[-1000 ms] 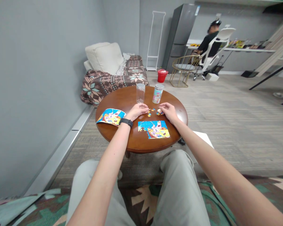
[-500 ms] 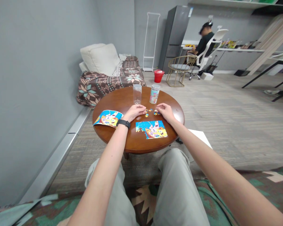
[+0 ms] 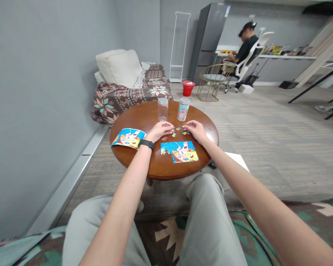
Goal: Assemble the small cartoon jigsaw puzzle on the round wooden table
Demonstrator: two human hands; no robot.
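Observation:
My left hand (image 3: pixel 160 131) rests palm down on the round wooden table (image 3: pixel 138 115), its fingertips beside a small scatter of loose jigsaw pieces (image 3: pixel 179 129). My right hand (image 3: pixel 196 132) lies just to the right of those pieces, fingers curled down and touching or nearly touching them. I cannot tell whether either hand holds a piece. A part-built jigsaw (image 3: pixel 180 152) lies below the hands, and a printed picture sheet (image 3: pixel 128 138) lies under my left wrist's side. Behind them stand a clear empty jar (image 3: pixel 162 109) and a printed jar (image 3: pixel 183 109).
The table's edge curves close to my knees in grey trousers (image 3: pixel 208 207). Behind it are a patterned sofa (image 3: pixel 133 98) and a red bucket (image 3: pixel 188 88). Farther back, a seated person (image 3: pixel 242 48) is at a long shelf-desk beside a gold chair (image 3: pixel 211 81).
My view has shifted slightly, so the table sits a little differently in the frame. Both hands stay at the loose pieces, with no clear change in the jigsaw or jars.

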